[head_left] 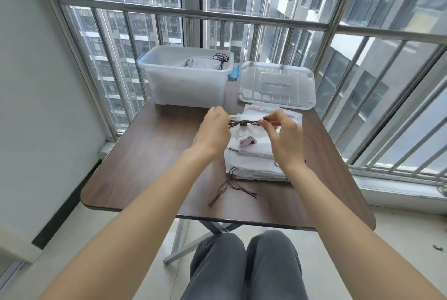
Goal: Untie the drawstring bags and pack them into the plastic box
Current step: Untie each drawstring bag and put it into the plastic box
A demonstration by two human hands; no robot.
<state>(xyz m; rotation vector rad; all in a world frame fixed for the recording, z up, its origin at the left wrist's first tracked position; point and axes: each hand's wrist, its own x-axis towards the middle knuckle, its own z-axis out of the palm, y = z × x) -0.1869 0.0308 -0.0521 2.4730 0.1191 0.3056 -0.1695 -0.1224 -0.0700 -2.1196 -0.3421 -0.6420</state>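
Observation:
A stack of white drawstring bags lies on the brown table, right of centre. Over the stack's far end, a dark knotted drawstring runs between my hands. My left hand pinches its left end and my right hand pinches its right end. The top bag bears a pink print. The clear plastic box stands open at the table's far edge, with a bag and black cord inside.
The box's clear lid with a blue handle lies flat to the right of the box. Loose brown cords trail from the stack toward the near edge. A metal window railing runs behind the table. My knees are below its front edge.

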